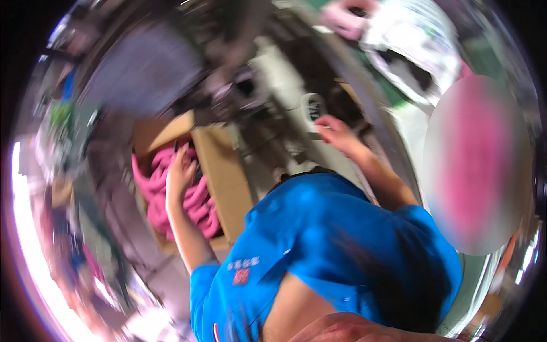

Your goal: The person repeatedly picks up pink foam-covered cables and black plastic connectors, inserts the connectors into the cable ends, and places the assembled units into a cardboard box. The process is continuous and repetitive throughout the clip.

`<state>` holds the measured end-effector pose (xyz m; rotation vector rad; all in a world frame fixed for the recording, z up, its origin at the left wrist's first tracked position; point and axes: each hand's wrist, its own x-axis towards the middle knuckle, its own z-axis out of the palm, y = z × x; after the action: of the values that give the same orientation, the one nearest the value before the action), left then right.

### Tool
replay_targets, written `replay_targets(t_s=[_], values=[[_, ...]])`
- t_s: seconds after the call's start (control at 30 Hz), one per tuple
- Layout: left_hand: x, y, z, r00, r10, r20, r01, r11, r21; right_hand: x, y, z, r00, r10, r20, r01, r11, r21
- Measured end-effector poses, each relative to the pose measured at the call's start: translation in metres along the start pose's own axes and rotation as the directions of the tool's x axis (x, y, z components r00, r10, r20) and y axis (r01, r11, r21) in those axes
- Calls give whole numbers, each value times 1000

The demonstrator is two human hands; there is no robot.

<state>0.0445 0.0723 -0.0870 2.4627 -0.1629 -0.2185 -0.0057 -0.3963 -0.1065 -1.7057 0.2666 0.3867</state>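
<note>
The fingers (183,151) of the left hand (178,172) are extended toward the far side and set slightly apart; whether a piece is gripped between them cannot be told through the blur. The fingers of the right hand (339,137) are bent, with their tips at the near end of a white oval device (311,104) bearing a dark face; whether it is pinched or merely touched cannot be determined.

The left hand is placed over coiled pink tubes (158,191) in an open cardboard box (225,176) at the left. The step in hand is judged to be a reach among these tubes. For a lift, a firm closing on one piece and freeing it from its neighbours would be called for; snagging is considered possible.

The box is largely filled, with the tubes overlapping and a flap raised at its right. At the far right, a white bag (419,25) is noted with its mouth open and its interior dark; its contents cannot be identified. Beside it, a pink ring-shaped item (341,21) is observed.
</note>
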Motion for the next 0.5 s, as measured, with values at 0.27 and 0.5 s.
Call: replay_targets(t_s=[0.27,0.5], values=[[-10,48,91,833,-81,547,-9,987,159,-65,139,-229,402,-399,-824,-322,781,-535],[20,108,95,882,-30,471,-136,939,315,-241,169,-349,184,83,-979,-966,201,-165]])
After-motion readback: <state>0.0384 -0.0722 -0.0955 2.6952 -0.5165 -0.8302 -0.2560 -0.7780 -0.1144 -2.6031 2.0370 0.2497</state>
